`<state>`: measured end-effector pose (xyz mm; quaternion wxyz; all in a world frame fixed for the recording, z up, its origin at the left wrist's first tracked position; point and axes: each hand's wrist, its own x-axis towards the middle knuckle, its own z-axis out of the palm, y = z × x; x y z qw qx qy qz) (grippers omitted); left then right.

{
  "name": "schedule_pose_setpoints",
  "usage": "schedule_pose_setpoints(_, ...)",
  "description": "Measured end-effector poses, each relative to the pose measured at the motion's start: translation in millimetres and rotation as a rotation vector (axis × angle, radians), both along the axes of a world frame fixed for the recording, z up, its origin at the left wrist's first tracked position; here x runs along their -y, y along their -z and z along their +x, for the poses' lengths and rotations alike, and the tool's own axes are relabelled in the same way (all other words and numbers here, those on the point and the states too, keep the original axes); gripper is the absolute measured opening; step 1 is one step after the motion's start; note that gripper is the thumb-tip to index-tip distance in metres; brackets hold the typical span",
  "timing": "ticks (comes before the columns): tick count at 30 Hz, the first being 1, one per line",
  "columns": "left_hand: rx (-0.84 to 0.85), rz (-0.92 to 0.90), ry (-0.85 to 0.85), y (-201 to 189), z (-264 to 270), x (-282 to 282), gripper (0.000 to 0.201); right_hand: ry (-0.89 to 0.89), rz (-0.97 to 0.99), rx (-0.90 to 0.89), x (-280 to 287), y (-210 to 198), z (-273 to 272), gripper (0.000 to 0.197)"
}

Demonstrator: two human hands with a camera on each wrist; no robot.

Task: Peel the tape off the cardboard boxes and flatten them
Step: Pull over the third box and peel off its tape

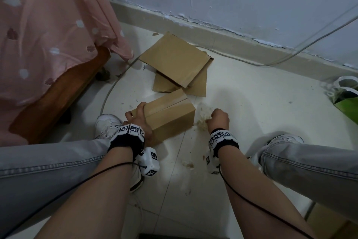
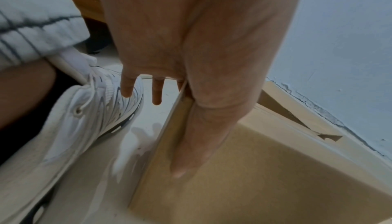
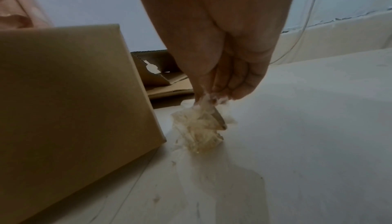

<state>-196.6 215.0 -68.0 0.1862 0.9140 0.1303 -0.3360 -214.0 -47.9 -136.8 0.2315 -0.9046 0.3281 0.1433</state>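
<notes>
A closed brown cardboard box [image 1: 168, 118] stands on the pale floor between my feet, a seam running along its top. My left hand [image 1: 138, 113] grips its left end; in the left wrist view the thumb lies on one face of the box [image 2: 265, 169] and the fingers [image 2: 157, 93] reach down the other side of the edge. My right hand [image 1: 217, 119] is just right of the box and pinches a crumpled wad of peeled tape [image 3: 201, 127] that touches the floor. Flattened cardboard boxes [image 1: 178, 64] lie behind, towards the wall.
A bed with a pink sheet [image 1: 48, 35] and wooden frame fills the left. My white shoes [image 1: 107, 124] [image 1: 280, 141] flank the box. A cable [image 1: 290, 54] curves along the skirting. A green bag [image 1: 346, 101] sits far right. Tape scraps [image 1: 188, 165] dot the floor.
</notes>
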Motion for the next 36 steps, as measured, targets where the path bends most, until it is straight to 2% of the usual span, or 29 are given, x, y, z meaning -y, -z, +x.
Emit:
schedule_pose_setpoints(2,0.015,-0.002,-0.004,1,-1,0,0.111,-0.029,0.0,0.015,-1,-2,1,0.012)
schedule_pose_setpoints(5,0.017,-0.001,-0.005,3,0,0,0.11,-0.074,0.034,-0.012,-4,-3,5,0.022)
schedule_pose_setpoints(8,0.012,-0.003,-0.01,3,1,-1,0.109,-0.096,0.028,-0.074,-8,-12,8,0.011)
schedule_pose_setpoints(9,0.013,-0.001,-0.01,3,1,-1,0.109,-0.112,-0.001,-0.09,-9,-13,9,0.014)
schedule_pose_setpoints(12,0.022,0.007,-0.001,4,0,0,0.108,-0.1,-0.041,-0.118,-8,-21,10,0.007)
schedule_pose_setpoints(14,0.026,0.003,0.0,5,0,0,0.109,-0.116,0.024,-0.129,-5,-23,12,0.006)
schedule_pose_setpoints(16,0.022,0.001,0.004,4,0,-1,0.109,-0.096,0.071,-0.078,-1,-23,13,0.013)
schedule_pose_setpoints(18,0.023,0.004,0.014,5,0,-1,0.108,-0.026,0.087,0.055,3,-24,10,0.025)
schedule_pose_setpoints(20,0.034,0.005,0.019,5,-1,-1,0.109,0.022,0.068,0.135,5,-27,5,0.02)
schedule_pose_setpoints(23,0.029,-0.009,0.029,5,-2,-3,0.115,-0.052,-0.05,0.084,6,-34,4,0.009)
schedule_pose_setpoints(25,0.017,-0.036,0.042,4,-3,-5,0.122,-0.067,-0.052,0.096,5,-40,7,0.021)
schedule_pose_setpoints(27,0.015,-0.076,0.034,2,-4,-7,0.123,-0.037,-0.017,0.13,2,-49,11,0.046)
schedule_pose_setpoints(31,0.023,-0.156,-0.009,-3,-7,-9,0.121,0.146,0.082,0.181,-9,-73,18,0.071)
schedule_pose_setpoints(32,0.049,-0.169,-0.022,-4,-8,-9,0.121,0.167,0.107,0.207,-12,-78,19,0.069)
schedule_pose_setpoints(34,0.155,-0.195,-0.035,-5,-10,-8,0.115,0.163,0.137,0.292,-18,-89,23,0.049)
schedule_pose_setpoints(36,0.253,-0.229,-0.023,-8,-10,-6,0.108,0.049,0.191,0.352,-32,-102,27,0.042)
